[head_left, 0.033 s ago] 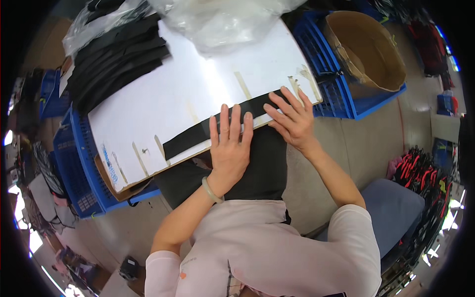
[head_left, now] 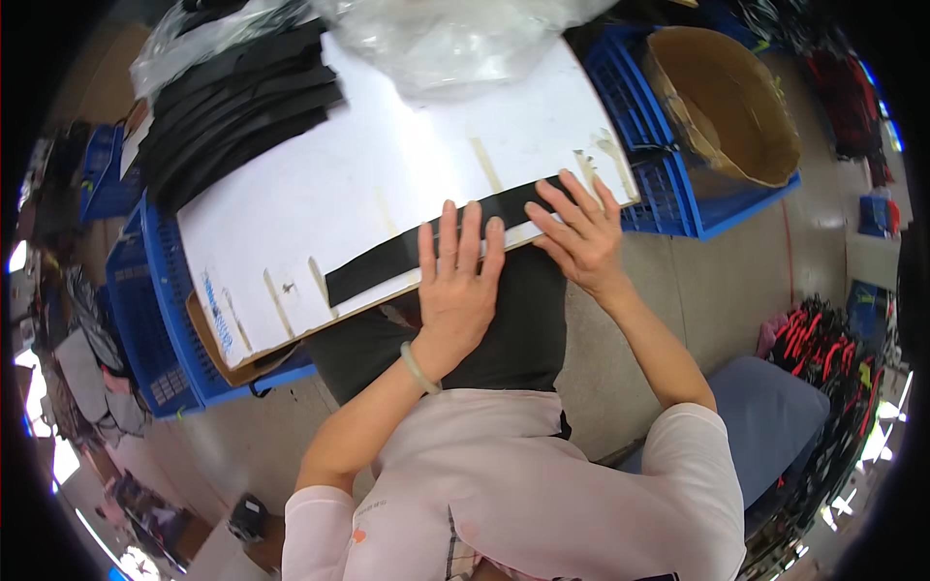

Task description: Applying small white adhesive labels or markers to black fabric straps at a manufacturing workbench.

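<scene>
A long black fabric strip (head_left: 373,268) lies flat along the near edge of a white board (head_left: 281,213). My left hand (head_left: 458,295) rests on the middle of the strip, its fingers stretched out and pointing away from me. Near the strip's right end, my right hand (head_left: 586,242) is also open, with spread fingertips pressing on the cloth. Both palms hang over the board's near edge. Several more black strips (head_left: 237,121) are piled in overlapping rows at the board's far left. Pieces of beige tape (head_left: 485,165) are stuck across the white surface.
Clear plastic bags (head_left: 455,48) cover the board's far side. Blue crates (head_left: 160,310) stand under its left end and at the right, where one holds a large round cardboard container (head_left: 722,107). A grey-blue padded seat (head_left: 765,416) and heaped black-and-red goods (head_left: 833,358) are at the right.
The view has shifted slightly, so the board and crates sit a little differently in the picture. Both hands stay in the same places on the strip.
</scene>
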### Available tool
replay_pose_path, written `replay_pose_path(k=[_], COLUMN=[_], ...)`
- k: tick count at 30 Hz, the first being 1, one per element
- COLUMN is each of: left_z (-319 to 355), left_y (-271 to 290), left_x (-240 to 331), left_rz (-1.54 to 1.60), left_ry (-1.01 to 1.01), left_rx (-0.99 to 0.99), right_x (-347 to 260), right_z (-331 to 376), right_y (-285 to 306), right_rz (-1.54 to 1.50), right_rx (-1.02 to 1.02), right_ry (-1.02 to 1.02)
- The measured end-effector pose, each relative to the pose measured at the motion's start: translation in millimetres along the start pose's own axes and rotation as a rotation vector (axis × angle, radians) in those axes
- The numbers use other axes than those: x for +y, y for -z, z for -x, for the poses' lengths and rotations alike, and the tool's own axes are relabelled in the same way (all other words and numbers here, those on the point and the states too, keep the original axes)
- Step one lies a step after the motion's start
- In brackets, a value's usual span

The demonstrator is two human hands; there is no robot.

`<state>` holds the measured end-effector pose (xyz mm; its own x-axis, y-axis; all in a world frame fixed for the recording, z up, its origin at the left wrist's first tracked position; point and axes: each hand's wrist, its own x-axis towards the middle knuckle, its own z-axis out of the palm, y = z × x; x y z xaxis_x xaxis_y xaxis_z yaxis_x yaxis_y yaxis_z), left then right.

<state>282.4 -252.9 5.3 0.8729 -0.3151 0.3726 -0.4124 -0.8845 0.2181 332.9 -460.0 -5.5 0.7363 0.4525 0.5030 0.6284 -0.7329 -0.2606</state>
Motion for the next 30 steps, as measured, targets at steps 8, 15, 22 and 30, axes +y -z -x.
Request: replay_pose_path(k=[8, 15, 22, 30], left_z=[0.7, 2.5, 4.3, 2.9], left_y=[-1.7, -1.3, 0.9, 8.5], left_x=[0.4, -3.5, -2.1, -5.5], left_rz=[0.027, -0.005, -0.012, -0.012], left_ry=[0.002, -0.024, -0.025, -0.026], left_rx=[0.044, 0.05, 0.038, 0.014], right_x=[2.1, 1.2, -2.3, -33.8], right_z=[0.7, 1.2, 1.3, -49.5], right_y=[-2.6, -5.4, -2.6, 20.1], right_rz=[0.038, 0.03, 0.025, -0.037], right_rx=[0.016, 0.034, 0.03, -0.006], right_ry=[0.034, 0.051, 0.037, -0.07])
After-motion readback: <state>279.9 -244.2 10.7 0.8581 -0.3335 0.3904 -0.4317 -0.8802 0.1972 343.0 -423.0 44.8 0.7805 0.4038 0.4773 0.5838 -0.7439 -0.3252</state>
